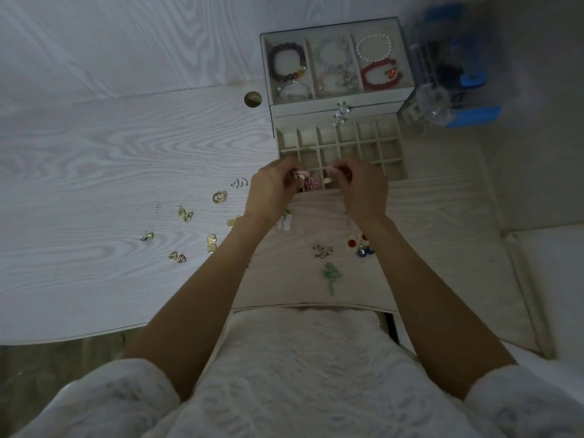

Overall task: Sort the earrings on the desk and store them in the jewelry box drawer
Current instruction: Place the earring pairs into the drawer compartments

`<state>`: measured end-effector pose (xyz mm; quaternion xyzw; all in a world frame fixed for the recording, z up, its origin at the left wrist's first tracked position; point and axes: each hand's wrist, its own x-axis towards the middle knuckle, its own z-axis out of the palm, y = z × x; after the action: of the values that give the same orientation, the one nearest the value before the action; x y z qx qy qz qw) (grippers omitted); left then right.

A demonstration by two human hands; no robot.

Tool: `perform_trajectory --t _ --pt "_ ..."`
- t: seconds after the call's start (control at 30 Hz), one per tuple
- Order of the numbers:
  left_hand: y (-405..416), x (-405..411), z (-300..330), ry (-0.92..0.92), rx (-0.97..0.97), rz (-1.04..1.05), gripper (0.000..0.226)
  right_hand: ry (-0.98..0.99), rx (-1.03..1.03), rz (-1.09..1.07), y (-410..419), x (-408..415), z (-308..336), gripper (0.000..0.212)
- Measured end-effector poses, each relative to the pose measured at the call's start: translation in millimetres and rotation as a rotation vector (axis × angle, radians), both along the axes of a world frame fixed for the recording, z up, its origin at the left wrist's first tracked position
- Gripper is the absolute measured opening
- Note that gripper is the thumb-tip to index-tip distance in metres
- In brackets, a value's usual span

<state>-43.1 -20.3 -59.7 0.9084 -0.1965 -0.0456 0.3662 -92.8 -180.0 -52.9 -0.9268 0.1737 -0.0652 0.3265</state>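
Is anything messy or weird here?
Nothing broken or spilled. Earrings still lie scattered over the desk, unsorted, and the jewelry box drawer stands pulled out, mostly unfilled.

A round grommet hole sits in the surface. Far right of it stands a clear organiser with blue parts, its contents blurred.

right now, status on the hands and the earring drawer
Left hand and right hand each pinch a small pink earring over the open drawer. Pink flower earring already in a front compartment. Many earrings still on the desk. Nothing blocking.
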Motion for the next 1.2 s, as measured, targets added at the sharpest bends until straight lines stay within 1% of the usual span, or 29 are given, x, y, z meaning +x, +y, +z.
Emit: perform_trajectory --t 0.1,0.23,0.33,0.5,0.57,0.63,0.67,0.73,0.83,0.93,1.03,1.13,1.2 --pt "-8 0 0 -0.013 -0.003 -0.024 0.013 0.071 -0.048 0.046 -1 4 -5 0.021" --pt "-22 2 2 0.006 0.025 -0.033 0.019 0.047 -0.141 0.013 -4 -3 -3 0.017" --pt "-35 1 6 0.03 0.066 -0.08 0.021 0.061 -0.214 0.0 -8 -12 -7 0.018" --pt "-48 -2 5 0.065 0.092 -0.133 0.021 0.01 -0.16 0.032 -12 -16 -11 0.017" --pt "-45 -2 1 0.023 0.124 -0.161 0.02 -0.008 -0.152 0.048 -11 -17 -11 0.018" --pt "-41 -4 -1 -0.093 0.175 -0.202 0.016 -0.012 -0.175 0.073 -10 -15 -11 0.018" --pt "-40 -5 -3 -0.167 0.201 -0.217 0.017 -0.007 -0.191 0.079 -11 -14 -11 0.017" --pt "-37 -5 -5 -0.27 0.245 -0.229 0.027 0.005 -0.23 0.083 -11 -11 -11 0.016" --pt "-34 -4 -10 -0.332 0.3 -0.236 0.031 0.011 -0.295 0.121 -12 -10 -12 0.015" --pt "-35 -3 -11 -0.332 0.342 -0.239 0.028 0.042 -0.293 0.146 -13 -14 -14 0.02" --pt "-39 -3 -9 -0.291 0.327 -0.238 0.031 0.043 -0.288 0.141 -12 -15 -12 0.02" --pt "-38 -4 -6 -0.241 0.246 -0.205 0.032 -0.036 -0.241 0.132 -12 -22 -8 0.019" --pt "-34 -6 -4 -0.232 0.226 -0.178 0.025 -0.082 -0.223 0.123 -13 -34 -5 0.021"
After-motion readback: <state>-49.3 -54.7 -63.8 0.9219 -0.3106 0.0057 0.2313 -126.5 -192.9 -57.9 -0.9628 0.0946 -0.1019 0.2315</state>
